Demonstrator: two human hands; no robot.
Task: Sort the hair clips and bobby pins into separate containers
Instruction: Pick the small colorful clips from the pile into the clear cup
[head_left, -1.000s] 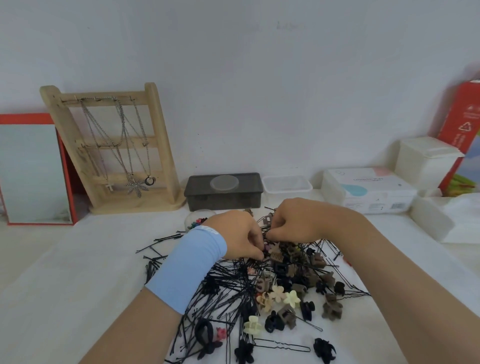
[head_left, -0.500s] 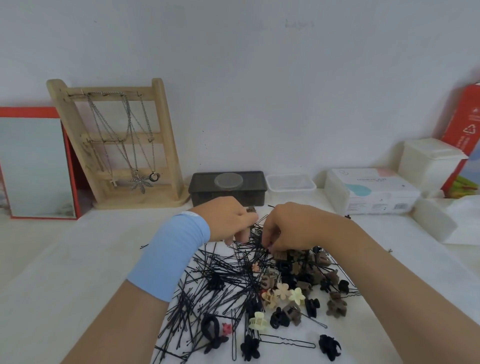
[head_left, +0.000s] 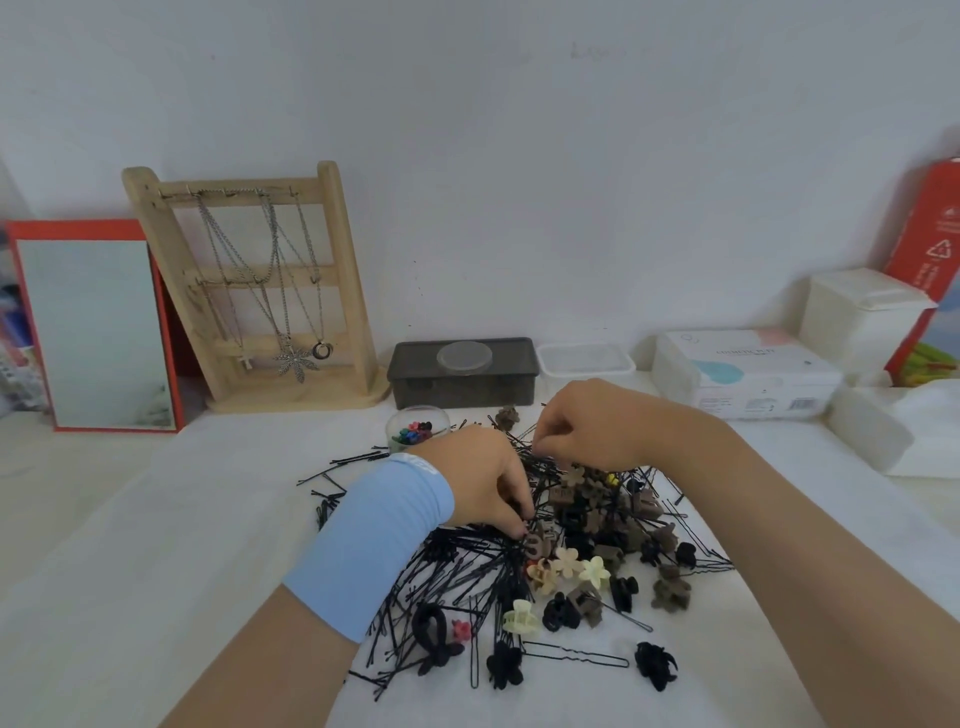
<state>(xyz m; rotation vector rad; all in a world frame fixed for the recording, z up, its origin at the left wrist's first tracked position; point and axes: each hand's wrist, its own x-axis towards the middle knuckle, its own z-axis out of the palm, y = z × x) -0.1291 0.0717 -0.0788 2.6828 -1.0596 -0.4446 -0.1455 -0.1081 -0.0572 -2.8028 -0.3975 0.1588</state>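
On the white desk (head_left: 130, 545), leftmost, loose black bobby pins (head_left: 457, 566) in a tangled heap. Over them the left hand (head_left: 483, 483), blue band (head_left: 374, 540) at the wrist, curled fingertips down among the pins; grip on anything impossible to tell. Just right of it, heaped hair clips (head_left: 592, 569), brown, cream and black. Above the heap's far edge the right hand (head_left: 592, 431), fingertips bunched against pins; grip likewise unclear.
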